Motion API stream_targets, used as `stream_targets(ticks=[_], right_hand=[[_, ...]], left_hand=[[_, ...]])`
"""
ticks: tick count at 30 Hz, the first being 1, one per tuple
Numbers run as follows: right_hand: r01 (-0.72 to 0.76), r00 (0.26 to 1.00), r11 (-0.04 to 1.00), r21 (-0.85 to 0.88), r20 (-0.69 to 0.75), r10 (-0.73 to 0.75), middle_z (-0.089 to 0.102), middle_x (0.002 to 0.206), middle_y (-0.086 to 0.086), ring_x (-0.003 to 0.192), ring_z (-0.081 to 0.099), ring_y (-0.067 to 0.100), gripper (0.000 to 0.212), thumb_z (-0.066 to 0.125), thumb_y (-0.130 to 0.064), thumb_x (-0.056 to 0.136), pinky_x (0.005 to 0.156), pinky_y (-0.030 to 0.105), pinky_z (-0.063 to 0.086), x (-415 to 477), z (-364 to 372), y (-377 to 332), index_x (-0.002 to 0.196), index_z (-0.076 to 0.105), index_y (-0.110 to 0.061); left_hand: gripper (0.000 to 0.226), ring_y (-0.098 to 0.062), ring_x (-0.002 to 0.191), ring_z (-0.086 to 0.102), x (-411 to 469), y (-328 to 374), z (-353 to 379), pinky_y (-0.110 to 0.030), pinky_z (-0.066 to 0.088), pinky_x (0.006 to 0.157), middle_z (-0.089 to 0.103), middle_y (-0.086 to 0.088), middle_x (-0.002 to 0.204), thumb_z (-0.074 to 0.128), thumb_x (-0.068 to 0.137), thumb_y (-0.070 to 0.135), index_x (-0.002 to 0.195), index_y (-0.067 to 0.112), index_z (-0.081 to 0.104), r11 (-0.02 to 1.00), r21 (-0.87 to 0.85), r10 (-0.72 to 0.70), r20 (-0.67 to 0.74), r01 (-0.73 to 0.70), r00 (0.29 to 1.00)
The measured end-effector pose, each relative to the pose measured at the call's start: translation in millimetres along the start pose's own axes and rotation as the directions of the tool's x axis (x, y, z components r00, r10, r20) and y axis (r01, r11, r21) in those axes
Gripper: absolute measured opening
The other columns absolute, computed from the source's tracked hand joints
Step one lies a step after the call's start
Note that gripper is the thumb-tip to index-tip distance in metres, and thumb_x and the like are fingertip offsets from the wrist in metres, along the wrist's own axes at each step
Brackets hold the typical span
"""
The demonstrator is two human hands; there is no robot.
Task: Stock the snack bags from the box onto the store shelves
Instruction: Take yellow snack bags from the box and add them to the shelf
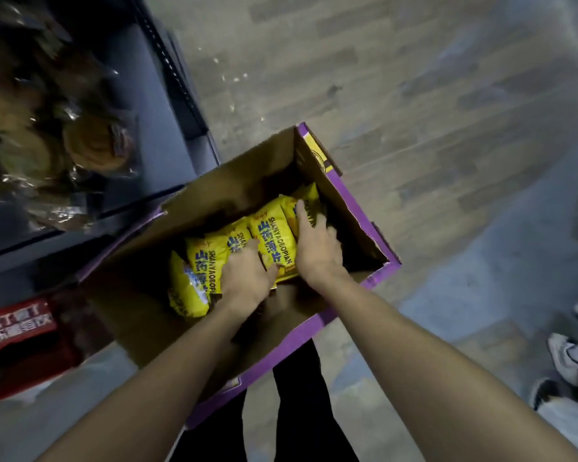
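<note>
An open cardboard box (pixel 357 208) with purple outer sides sits on the floor below me. Several yellow snack bags (pixel 276 238) with blue lettering lie inside it. Both my hands are down in the box. My left hand (pixel 247 276) curls round the left edge of the middle yellow bag. My right hand (pixel 316 241) lies over that bag's right side, its fingers spread onto the neighbouring bag (pixel 306 200). The fingertips of both hands are partly hidden among the bags.
Dark store shelves (pixel 154 105) stand at the left, holding clear packs of round pastries (pixel 94 145). A red carton (pixel 17 325) sits low at the left. Another person's shoes (pixel 568 355) stand on the wooden floor at the right.
</note>
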State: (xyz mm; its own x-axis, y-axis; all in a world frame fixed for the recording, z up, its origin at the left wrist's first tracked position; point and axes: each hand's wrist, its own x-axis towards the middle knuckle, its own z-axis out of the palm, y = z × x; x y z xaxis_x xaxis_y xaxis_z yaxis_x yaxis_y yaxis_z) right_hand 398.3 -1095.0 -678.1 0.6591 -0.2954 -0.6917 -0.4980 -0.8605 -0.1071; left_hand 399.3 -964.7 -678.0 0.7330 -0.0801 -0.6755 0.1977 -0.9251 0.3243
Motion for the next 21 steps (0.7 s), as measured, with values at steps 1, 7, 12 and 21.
stream_targets(ticks=[1,7,12,21], right_hand=[[0.008,1.0,1.0,0.0,-0.003,-0.008,0.031,0.149,0.017,0.126,0.046,0.037,0.087,0.06,-0.016,0.094,0.094,0.045,0.046,10,2,3,0.156,0.001,-0.03],[0.065,0.998,0.996,-0.067,0.012,-0.064,0.042,0.142,0.017,0.12,0.056,0.036,0.075,0.05,-0.019,0.099,0.088,0.042,0.049,39,15,9,0.157,0.003,-0.023],[0.088,0.996,0.995,-0.045,0.016,-0.088,0.043,0.142,0.017,0.119,0.056,0.037,0.081,0.054,-0.017,0.096,0.089,0.043,0.048,46,12,13,0.157,0.0,-0.023],[0.099,0.995,0.994,0.056,0.025,-0.101,0.049,0.134,0.016,0.116,0.055,0.037,0.079,0.049,-0.003,0.095,0.085,0.043,0.047,28,1,12,0.156,0.006,-0.029]], left_hand=[[0.065,-0.038,0.112,0.057,8,3,7,-0.042,0.048,0.09,0.064,-0.017,0.117,0.071,0.084,0.04,0.138,0.018,0.044,1.0,-0.006,-0.019,0.004,0.019,1.0],[0.069,-0.039,0.117,0.054,48,22,36,-0.041,0.044,0.093,0.06,-0.019,0.122,0.069,0.084,0.045,0.14,0.016,0.039,0.989,-0.007,-0.146,-0.026,0.146,0.989],[0.078,-0.042,0.116,0.055,53,40,51,-0.044,0.046,0.091,0.057,-0.021,0.124,0.071,0.084,0.041,0.146,0.019,0.028,0.965,-0.066,-0.258,-0.029,0.256,0.966],[0.076,-0.033,0.117,0.054,42,32,30,-0.038,0.044,0.094,0.061,-0.011,0.122,0.081,0.076,0.026,0.14,0.033,0.041,0.893,-0.324,-0.335,-0.019,0.312,0.942]])
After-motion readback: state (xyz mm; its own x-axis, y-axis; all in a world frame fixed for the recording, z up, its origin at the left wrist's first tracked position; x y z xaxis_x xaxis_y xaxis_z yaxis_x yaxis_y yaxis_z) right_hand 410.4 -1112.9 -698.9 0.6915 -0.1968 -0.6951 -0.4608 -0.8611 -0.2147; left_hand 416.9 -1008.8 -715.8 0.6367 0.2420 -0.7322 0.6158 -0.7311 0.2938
